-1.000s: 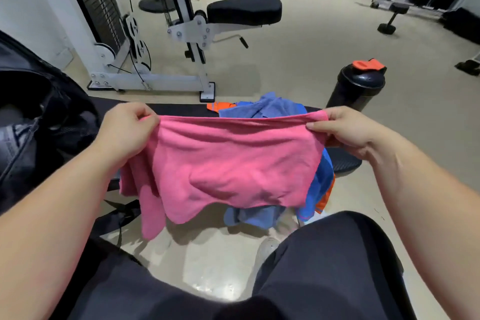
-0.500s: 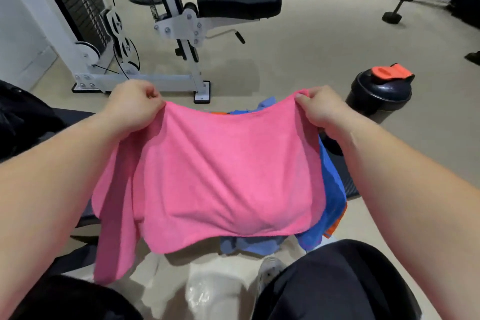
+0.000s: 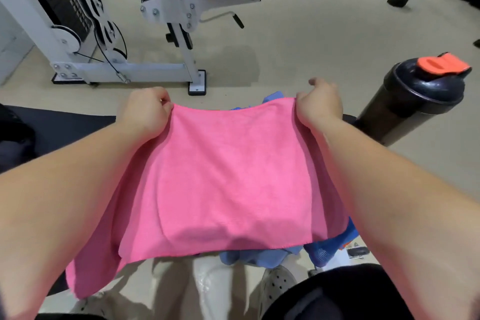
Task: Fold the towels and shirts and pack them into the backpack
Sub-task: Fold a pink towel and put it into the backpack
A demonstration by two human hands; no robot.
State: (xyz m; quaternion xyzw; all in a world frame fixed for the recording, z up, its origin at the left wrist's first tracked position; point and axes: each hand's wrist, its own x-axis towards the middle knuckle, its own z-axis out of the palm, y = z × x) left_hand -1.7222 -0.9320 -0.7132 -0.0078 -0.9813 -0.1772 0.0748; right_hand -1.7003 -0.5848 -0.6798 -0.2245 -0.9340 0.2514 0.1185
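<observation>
Pink cloth fills the middle of the view: a towel (image 3: 220,176) stretched flat between both hands over a bench (image 3: 65,125), its far edge taut and a loose flap hanging at the near left. The left hand (image 3: 145,112) is clenched on the far left corner and the right hand (image 3: 320,109) pinches the far right corner. Blue clothes (image 3: 262,258) lie heaped under it. The fold looks only just begun; next, the far corners likely need bringing toward the near edge, lined up evenly. No backpack can be made out with certainty. A black bottle (image 3: 413,101) stands at the right; no writing is readable anywhere.
</observation>
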